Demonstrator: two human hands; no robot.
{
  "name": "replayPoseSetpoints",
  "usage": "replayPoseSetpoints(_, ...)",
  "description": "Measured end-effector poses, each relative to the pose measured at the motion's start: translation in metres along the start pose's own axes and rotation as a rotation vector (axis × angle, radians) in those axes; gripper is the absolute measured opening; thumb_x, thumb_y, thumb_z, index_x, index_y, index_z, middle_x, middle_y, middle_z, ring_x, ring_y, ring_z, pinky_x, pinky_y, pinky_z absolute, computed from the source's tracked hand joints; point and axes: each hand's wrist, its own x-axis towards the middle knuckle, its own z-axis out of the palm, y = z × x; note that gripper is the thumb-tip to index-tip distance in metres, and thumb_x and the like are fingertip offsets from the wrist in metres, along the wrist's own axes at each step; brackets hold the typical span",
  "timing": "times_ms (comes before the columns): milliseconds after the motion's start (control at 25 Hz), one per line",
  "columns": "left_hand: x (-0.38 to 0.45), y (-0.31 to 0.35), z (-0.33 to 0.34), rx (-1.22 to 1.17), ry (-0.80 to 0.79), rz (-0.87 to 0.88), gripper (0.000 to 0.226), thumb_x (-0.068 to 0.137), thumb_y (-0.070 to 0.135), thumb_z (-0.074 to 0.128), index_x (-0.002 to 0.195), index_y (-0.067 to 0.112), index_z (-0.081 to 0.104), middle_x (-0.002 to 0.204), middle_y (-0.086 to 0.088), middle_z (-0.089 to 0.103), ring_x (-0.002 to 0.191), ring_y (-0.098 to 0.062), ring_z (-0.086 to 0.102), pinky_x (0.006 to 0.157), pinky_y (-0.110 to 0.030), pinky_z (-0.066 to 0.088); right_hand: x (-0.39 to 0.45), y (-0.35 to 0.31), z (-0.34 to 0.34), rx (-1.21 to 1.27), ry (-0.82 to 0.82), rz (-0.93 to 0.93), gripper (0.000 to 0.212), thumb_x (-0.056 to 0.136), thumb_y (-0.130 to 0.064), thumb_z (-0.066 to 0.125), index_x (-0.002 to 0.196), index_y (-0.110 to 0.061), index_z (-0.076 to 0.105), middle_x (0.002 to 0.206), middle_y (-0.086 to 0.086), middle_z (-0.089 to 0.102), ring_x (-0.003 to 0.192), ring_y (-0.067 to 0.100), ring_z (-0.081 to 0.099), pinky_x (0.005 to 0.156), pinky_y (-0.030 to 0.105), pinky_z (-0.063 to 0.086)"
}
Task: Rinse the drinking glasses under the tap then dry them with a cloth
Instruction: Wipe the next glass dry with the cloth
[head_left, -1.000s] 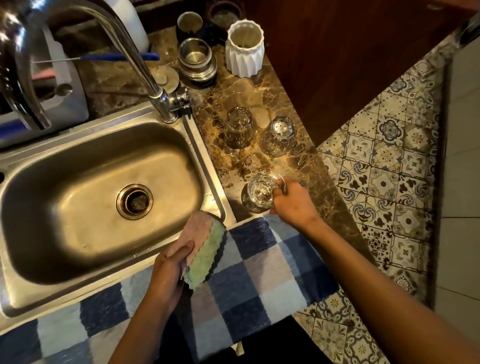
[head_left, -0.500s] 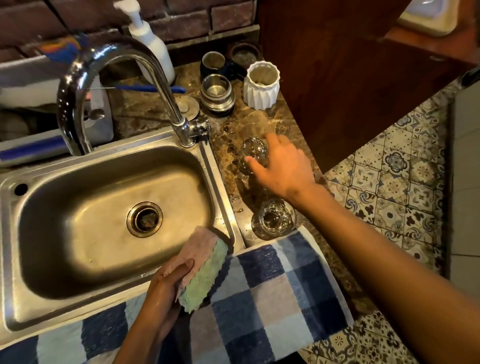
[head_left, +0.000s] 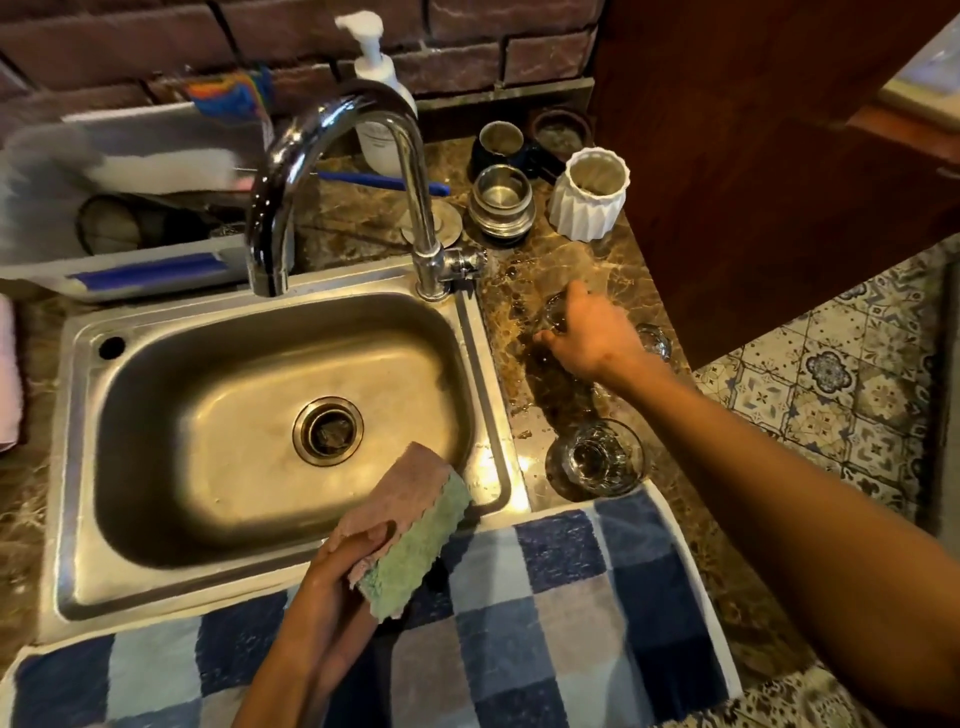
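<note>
- Hands first: the right hand (head_left: 592, 338) reaches over the wet counter (head_left: 613, 270) to the right of the sink (head_left: 78, 467) and covers a far glass (head_left: 555, 312); its fingers curl down over the rim, but whether they have closed on it I cannot tell. The left hand (head_left: 337, 564) grips a folded pink-and-green cloth (head_left: 410, 540) over the near edge of the sink.
- Counter, by size: a checked towel (head_left: 571, 613) drapes the near edge. A second glass (head_left: 597, 457) stands upright just beyond it, and a third glass (head_left: 655, 340) peeps out just right of the right hand.
- Doing the step well, in my judgement: wet glass slips, so wrap fingers and thumb round the wall rather than pinching the rim, and lift straight up before swinging left so the neighbour is not knocked.
- Tap (head_left: 337, 171) shows no water running; open it gently once the glass is over the basin.
- Writing: the soap bottle (head_left: 379, 119) behind the tap carries a label, too small to read. No other brand shows.
</note>
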Motion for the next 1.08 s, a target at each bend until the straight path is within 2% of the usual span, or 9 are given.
replayPoseSetpoints(160,-0.015,0.018,0.009,-0.007,-0.013,0.057,0.027,0.085,0.022,0.058,0.1,0.016,0.08,0.102,-0.021,0.077,0.081,-0.032,0.077,0.059,-0.035,0.061,-0.011,-0.012,-0.023,0.188,0.003,-0.045,0.06,0.089,-0.035,0.071,0.135,-0.017,0.038,0.123,0.011,0.063,0.102,0.031,0.066,0.091,0.051,0.056)
replayPoseSetpoints(240,-0.024,0.029,0.011,0.0,-0.001,0.108,0.025,0.083,0.023,0.06,0.094,0.02,0.082,0.1,-0.019,0.078,0.081,-0.03,0.077,0.058,-0.033,0.061,-0.035,-0.028,-0.041,0.48,-0.012,-0.027,0.063,0.087,-0.038,0.073,0.138,-0.023,0.04,0.121,0.006,0.065,0.091,0.027,0.072,0.078,0.046,0.061)
replayPoseSetpoints(320,-0.035,0.044,0.011,-0.024,-0.013,0.144,0.024,0.081,0.019,0.063,0.095,0.017,0.082,0.105,-0.021,0.076,0.084,-0.032,0.077,0.058,-0.033,0.061,-0.071,-0.048,-0.054,0.863,-0.148,0.015,0.061,0.086,-0.036,0.075,0.138,-0.024,0.045,0.103,0.007,0.074,0.077,0.026,0.075,0.06,0.038,0.061)
replayPoseSetpoints(440,-0.052,0.064,0.002,-0.004,-0.034,0.207,0.029,0.082,0.013,0.064,0.107,0.012,0.078,0.114,-0.023,0.074,0.095,-0.033,0.075,0.065,-0.034,0.062,-0.123,-0.075,-0.052,1.117,-0.332,-0.067,0.041,0.089,-0.035,0.071,0.125,-0.025,0.056,0.098,0.009,0.076,0.078,0.028,0.073,0.059,0.032,0.058)
replayPoseSetpoints(560,-0.064,0.078,-0.016,0.116,-0.045,0.287,0.03,0.089,0.013,0.065,0.118,0.011,0.073,0.122,-0.02,0.072,0.111,-0.034,0.07,0.08,-0.036,0.061,-0.156,-0.11,-0.031,1.185,-0.399,-0.13,0.036,0.088,-0.031,0.068,0.121,-0.019,0.061,0.101,0.011,0.073,0.075,0.028,0.072,0.057,0.032,0.059)
replayPoseSetpoints(680,-0.07,0.082,-0.036,0.191,-0.016,0.33,0.036,0.083,0.016,0.063,0.117,0.012,0.075,0.121,-0.017,0.073,0.113,-0.032,0.069,0.093,-0.041,0.057,-0.174,-0.135,-0.004,1.171,-0.428,-0.119,0.045,0.085,-0.029,0.07,0.127,-0.023,0.059,0.104,0.01,0.073,0.073,0.03,0.072,0.057,0.033,0.058)
replayPoseSetpoints(880,-0.071,0.086,-0.082,0.164,0.049,0.267,0.036,0.074,0.011,0.07,0.11,0.013,0.077,0.11,-0.015,0.077,0.1,-0.028,0.074,0.077,-0.035,0.06,-0.185,-0.162,0.05,1.179,-0.509,-0.132,0.041,0.086,-0.033,0.07,0.125,-0.022,0.06,0.104,0.012,0.073,0.071,0.03,0.07,0.057,0.035,0.058)
replayPoseSetpoints(1000,-0.065,0.086,-0.105,0.102,0.018,0.208,0.033,0.07,0.012,0.067,0.101,0.01,0.08,0.099,-0.015,0.079,0.087,-0.025,0.076,0.068,-0.032,0.061,-0.187,-0.174,0.078,1.212,-0.557,-0.14,0.04,0.086,-0.036,0.07,0.123,-0.022,0.062,0.101,0.016,0.071,0.07,0.031,0.069,0.055,0.036,0.058)
replayPoseSetpoints(1080,-0.059,0.086,-0.116,0.062,-0.025,0.191,0.033,0.069,0.011,0.065,0.098,0.01,0.081,0.097,-0.014,0.079,0.086,-0.024,0.076,0.069,-0.031,0.061,-0.189,-0.18,0.091,1.217,-0.597,-0.164,0.039,0.087,-0.034,0.066,0.124,-0.02,0.062,0.098,0.015,0.071,0.07,0.031,0.068,0.054,0.036,0.057)
